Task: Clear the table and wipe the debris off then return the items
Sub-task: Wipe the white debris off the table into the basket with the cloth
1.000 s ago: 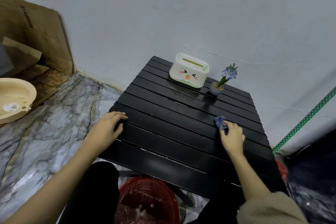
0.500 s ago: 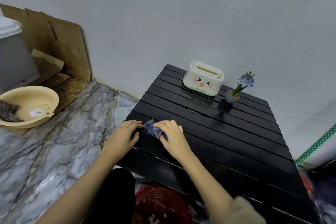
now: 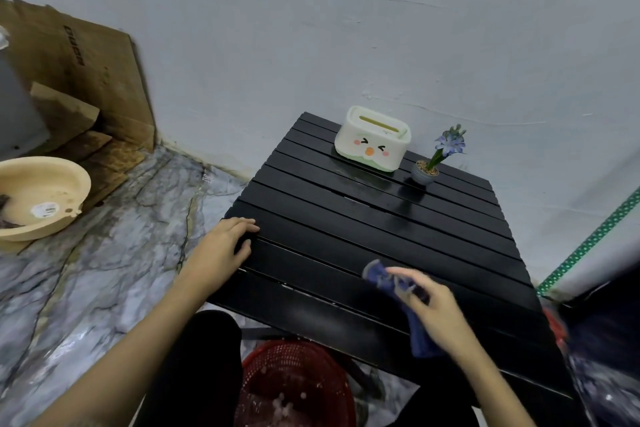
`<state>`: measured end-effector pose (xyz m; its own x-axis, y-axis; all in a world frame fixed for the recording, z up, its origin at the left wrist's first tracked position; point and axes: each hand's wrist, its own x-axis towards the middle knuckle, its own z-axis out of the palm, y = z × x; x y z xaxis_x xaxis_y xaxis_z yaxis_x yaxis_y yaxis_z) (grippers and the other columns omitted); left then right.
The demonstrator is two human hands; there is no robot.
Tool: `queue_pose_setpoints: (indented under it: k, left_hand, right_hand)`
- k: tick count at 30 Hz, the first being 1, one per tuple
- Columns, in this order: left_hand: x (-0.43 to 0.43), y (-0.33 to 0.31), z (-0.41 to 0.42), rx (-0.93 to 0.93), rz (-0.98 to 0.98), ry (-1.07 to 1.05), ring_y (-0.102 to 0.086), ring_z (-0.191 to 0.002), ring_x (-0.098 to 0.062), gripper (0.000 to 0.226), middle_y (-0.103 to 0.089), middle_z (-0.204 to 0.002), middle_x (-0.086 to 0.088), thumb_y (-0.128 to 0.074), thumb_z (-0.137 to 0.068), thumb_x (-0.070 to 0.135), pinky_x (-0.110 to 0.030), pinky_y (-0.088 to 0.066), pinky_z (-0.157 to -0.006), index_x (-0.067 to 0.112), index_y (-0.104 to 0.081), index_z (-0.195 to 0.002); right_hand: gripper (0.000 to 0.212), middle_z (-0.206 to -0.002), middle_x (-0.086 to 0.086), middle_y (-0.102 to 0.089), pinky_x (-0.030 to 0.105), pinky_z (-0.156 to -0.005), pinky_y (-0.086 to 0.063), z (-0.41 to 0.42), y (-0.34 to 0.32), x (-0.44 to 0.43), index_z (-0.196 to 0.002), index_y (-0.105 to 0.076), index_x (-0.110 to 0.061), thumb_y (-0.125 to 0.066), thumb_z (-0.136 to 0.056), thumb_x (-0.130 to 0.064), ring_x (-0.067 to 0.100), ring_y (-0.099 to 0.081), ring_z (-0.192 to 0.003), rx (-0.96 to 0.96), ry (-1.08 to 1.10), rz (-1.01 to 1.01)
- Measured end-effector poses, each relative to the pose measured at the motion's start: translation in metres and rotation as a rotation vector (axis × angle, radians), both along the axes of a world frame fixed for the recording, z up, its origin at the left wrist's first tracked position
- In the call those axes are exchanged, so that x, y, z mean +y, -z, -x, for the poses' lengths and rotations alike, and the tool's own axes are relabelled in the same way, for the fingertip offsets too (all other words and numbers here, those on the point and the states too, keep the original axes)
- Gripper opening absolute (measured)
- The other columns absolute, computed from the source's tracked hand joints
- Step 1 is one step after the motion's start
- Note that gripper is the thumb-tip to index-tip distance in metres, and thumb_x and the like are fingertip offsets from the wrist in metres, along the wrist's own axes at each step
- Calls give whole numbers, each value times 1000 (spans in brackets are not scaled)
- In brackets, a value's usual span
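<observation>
— So where's the crumpled blue cloth (image 3: 398,291)?
— Bunched in the right hand (image 3: 431,305), fingers closed round it over the black slatted worktop (image 3: 363,218). Soft, limp; hold mid-wad. Left hand (image 3: 225,246) rests flat, holding nothing.

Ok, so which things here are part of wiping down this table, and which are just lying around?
Part of the job:
black slatted table
blue cloth in the right hand
tissue box
flower pot
left hand on the table edge

Lying about:
beige basin
cardboard
red basket
</observation>
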<state>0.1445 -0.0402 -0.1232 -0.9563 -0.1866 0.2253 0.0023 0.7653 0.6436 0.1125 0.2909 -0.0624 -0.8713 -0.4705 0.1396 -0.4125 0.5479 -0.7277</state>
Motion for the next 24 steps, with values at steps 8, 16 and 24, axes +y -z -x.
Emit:
queue_pose_setpoints:
  k: [8,16,24]
  left_hand:
    - [-1,2,2,6,11,7,-50,-118,-22,26,-59,-122,-7,-53,-84,6,-36,-40,-99,10,-60,-108]
    - [-2,1,1,-9,23,17,-51,-116,-26,26,-59,-122,-10,-54,-83,5,-36,-39,-99,9,-60,-108]
    - [-2,-2,-1,-24,10,28,-51,-115,-28,26,-59,-123,-10,-54,-84,3,-39,-39,-98,9,-60,-108]
  right_hand:
    - [31,-113,25,-61,46,-85,-44,49,32,79,-111,-58,-3,-56,-84,-18,43,-55,-104,153,660,-346]
    - [36,-126,8,-59,24,-98,-35,24,43,-64,-117,-58,-14,-49,-84,-27,24,-51,-116,142,259,-263]
    - [35,-129,-10,-52,13,-99,-30,-39,41,-72,-121,-54,-26,-53,-86,-19,-2,-40,-119,135,7,-200]
